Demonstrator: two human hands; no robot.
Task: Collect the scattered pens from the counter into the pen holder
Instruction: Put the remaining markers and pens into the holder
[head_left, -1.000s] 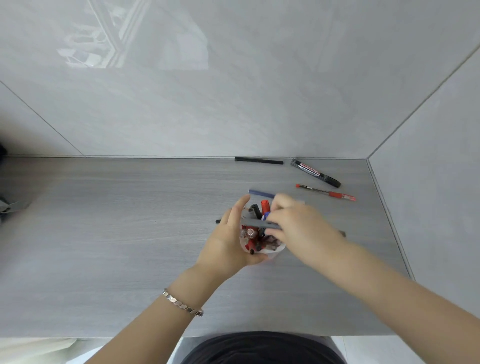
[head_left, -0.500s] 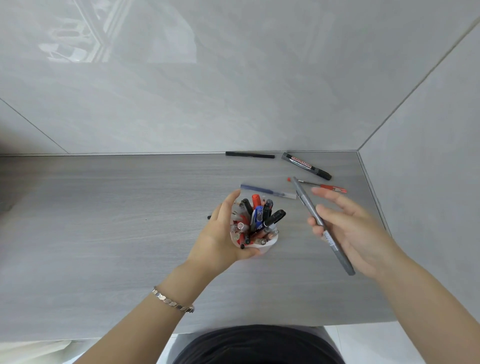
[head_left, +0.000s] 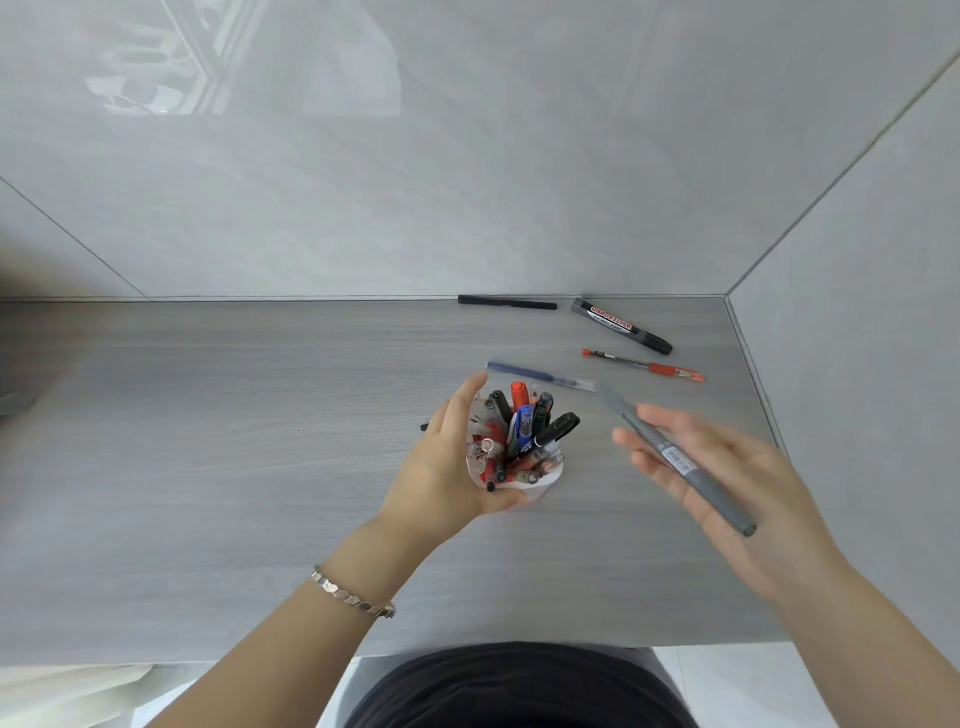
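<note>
A white pen holder (head_left: 546, 484) packed with several pens stands mid-counter. My left hand (head_left: 447, 462) cups its left side. My right hand (head_left: 727, 483) hovers to the right of the holder, fingers loosely spread, with a grey pen (head_left: 675, 457) lying across them, its tip pointing up-left. On the counter behind lie a blue pen (head_left: 540, 375), a red pen (head_left: 644, 365), a black whiteboard marker (head_left: 621, 326) and a thin black pen (head_left: 506, 303) against the wall. A dark pen end (head_left: 424, 427) peeks out left of my left hand.
The grey wood-look counter (head_left: 208, 467) meets tiled walls at the back and right, forming a corner (head_left: 727, 296) at the far right. Its front edge runs along the bottom, above my dark clothing. A bracelet (head_left: 353, 603) sits on my left wrist.
My right hand has drawn away from the top of the holder to the right, carrying the grey pen, which now tilts across the fingers. My left hand has stayed on the holder.
</note>
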